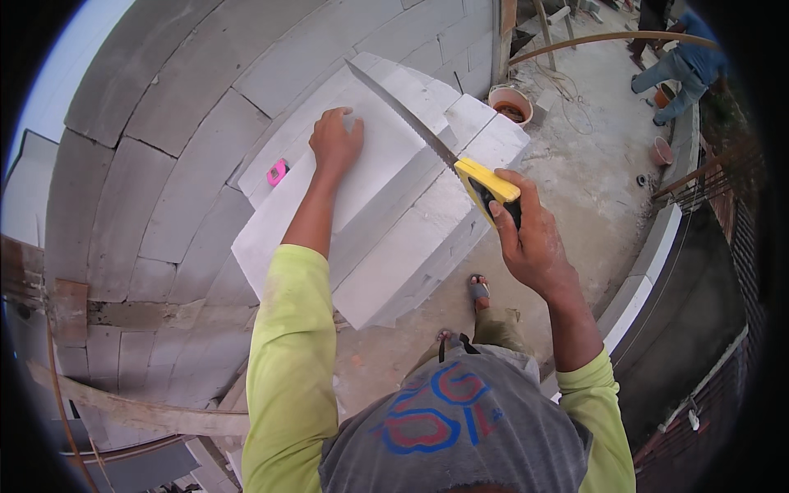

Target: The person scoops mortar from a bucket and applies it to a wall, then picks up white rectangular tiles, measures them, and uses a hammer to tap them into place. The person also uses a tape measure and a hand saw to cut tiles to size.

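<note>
My right hand [530,238] grips the yellow-and-black handle [485,185] of a hand saw. Its long toothed blade [403,111] angles up and left over a white block [296,230], tip beyond the block's far end. My left hand [335,144] holds that block from above, fingers curled on it near the far part. The block rests on a stack of similar white blocks [394,271]. A small pink tape measure [278,172] lies on the stack just left of my left forearm.
A grey block wall [164,164] rises on my left, a plank [140,407] along its lower part. Buckets [509,105] stand beyond the stack. At upper right a co-worker in blue [682,66] bends near a curved timber [600,39]. A low block row [649,255] edges the right.
</note>
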`<act>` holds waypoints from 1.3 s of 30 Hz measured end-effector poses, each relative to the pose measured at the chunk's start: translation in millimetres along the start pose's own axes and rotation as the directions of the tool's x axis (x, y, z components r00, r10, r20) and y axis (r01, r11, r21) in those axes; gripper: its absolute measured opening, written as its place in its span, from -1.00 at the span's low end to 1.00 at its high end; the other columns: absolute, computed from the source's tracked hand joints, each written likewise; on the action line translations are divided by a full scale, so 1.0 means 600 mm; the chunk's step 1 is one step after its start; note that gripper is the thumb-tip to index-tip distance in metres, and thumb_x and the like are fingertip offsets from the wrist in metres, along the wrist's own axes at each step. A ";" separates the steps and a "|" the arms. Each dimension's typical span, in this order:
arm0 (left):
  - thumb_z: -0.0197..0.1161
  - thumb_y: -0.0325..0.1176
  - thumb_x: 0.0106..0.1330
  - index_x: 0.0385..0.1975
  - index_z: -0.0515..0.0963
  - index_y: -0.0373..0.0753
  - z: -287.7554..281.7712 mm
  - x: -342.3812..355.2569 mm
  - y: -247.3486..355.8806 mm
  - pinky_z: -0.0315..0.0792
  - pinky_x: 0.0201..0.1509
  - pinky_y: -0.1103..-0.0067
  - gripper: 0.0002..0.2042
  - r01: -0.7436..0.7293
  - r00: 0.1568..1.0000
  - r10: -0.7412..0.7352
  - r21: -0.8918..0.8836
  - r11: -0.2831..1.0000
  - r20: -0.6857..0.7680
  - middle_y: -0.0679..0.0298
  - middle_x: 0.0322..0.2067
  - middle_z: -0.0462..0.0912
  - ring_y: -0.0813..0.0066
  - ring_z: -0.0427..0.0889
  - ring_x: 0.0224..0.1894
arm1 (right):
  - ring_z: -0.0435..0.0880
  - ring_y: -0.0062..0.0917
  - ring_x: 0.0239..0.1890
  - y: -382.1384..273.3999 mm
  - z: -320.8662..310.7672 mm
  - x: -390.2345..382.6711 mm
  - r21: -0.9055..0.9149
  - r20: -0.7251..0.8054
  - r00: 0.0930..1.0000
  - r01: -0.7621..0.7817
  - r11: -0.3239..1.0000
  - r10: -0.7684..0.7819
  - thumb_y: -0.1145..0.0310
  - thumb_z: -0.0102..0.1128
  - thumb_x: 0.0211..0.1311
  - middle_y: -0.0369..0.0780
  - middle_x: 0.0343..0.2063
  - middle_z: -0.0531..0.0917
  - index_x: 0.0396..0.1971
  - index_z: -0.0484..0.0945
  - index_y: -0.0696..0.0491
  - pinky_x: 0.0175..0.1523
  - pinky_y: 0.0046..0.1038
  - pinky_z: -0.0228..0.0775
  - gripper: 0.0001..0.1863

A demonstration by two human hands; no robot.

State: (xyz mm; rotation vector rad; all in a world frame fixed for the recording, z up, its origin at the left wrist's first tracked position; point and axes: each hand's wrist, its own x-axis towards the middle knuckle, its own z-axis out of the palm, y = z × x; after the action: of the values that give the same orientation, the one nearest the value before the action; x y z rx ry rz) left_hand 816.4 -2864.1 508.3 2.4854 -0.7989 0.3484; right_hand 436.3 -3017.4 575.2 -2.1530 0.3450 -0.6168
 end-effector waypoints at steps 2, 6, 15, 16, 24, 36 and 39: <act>0.37 -0.09 0.49 0.24 0.70 -0.13 0.012 0.003 0.008 0.44 0.44 0.13 -0.58 0.049 0.999 -0.049 0.009 0.999 -0.009 0.13 0.28 0.70 0.04 0.61 0.36 | 0.75 0.28 -0.07 -0.012 -0.007 -0.006 0.003 0.050 0.998 -0.024 1.000 0.024 0.33 0.16 0.67 0.25 -0.10 0.74 0.45 0.34 0.08 -0.01 0.13 0.56 -0.52; 0.34 -0.05 0.50 0.26 0.72 -0.03 0.029 0.000 0.023 0.32 0.52 0.12 -0.59 0.165 0.985 -0.163 0.031 0.986 -0.055 0.18 0.29 0.68 0.13 0.58 0.39 | 0.75 0.27 -0.11 -0.009 -0.016 -0.001 -0.002 0.086 0.996 0.011 1.000 -0.011 0.35 0.19 0.65 0.22 -0.17 0.75 0.42 0.36 0.09 -0.05 0.11 0.57 -0.53; 0.31 0.00 0.52 0.30 0.71 0.02 0.029 -0.001 0.048 0.17 0.60 0.12 -0.56 0.220 0.975 -0.215 0.160 0.962 -0.048 0.22 0.32 0.66 0.20 0.54 0.43 | 0.75 0.26 -0.17 0.034 -0.035 0.014 0.083 0.150 0.984 0.084 0.993 -0.096 0.39 0.22 0.62 0.19 -0.23 0.74 0.42 0.35 0.13 -0.10 0.08 0.58 -0.51; 0.31 0.01 0.52 0.30 0.71 0.03 0.030 -0.001 0.047 0.17 0.60 0.13 -0.56 0.224 0.974 -0.219 0.167 0.960 -0.049 0.21 0.32 0.66 0.20 0.54 0.44 | 0.75 0.26 -0.17 0.033 -0.042 0.015 0.087 0.168 0.981 0.083 0.993 -0.097 0.40 0.22 0.62 0.19 -0.23 0.74 0.43 0.34 0.14 -0.11 0.08 0.58 -0.50; 0.32 0.04 0.49 0.24 0.76 0.08 0.037 0.004 0.046 0.21 0.58 0.11 -0.58 0.221 0.975 -0.214 0.170 0.960 -0.060 0.23 0.30 0.68 0.18 0.56 0.43 | 0.75 0.23 -0.22 0.032 -0.060 0.038 0.073 0.231 0.970 0.061 0.996 -0.076 0.40 0.21 0.62 0.19 -0.28 0.73 0.42 0.28 0.14 -0.12 0.12 0.57 -0.50; 0.34 0.09 0.44 0.23 0.78 0.11 0.042 0.001 0.034 0.24 0.55 0.11 -0.56 0.209 0.976 -0.194 0.172 0.963 -0.098 0.21 0.28 0.73 0.15 0.61 0.39 | 0.76 0.23 -0.22 0.042 -0.049 0.003 0.013 0.190 0.977 0.092 0.996 -0.093 0.38 0.19 0.63 0.21 -0.27 0.74 0.40 0.25 0.15 -0.13 0.12 0.57 -0.49; 0.33 0.08 0.45 0.26 0.74 0.02 0.046 0.006 0.040 0.25 0.55 0.12 -0.52 0.198 0.978 -0.184 0.169 0.965 -0.096 0.20 0.27 0.73 0.14 0.61 0.39 | 0.78 0.20 -0.24 0.032 -0.026 0.046 -0.012 0.192 0.979 0.073 0.997 -0.070 0.37 0.18 0.64 0.21 -0.31 0.73 0.41 0.25 0.15 -0.15 0.11 0.58 -0.50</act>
State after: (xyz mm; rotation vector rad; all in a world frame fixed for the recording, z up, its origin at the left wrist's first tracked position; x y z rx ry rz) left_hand 807.2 -2897.3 495.6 2.6694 -0.5088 0.4638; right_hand 450.5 -3051.6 576.5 -2.2295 0.1702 -0.4429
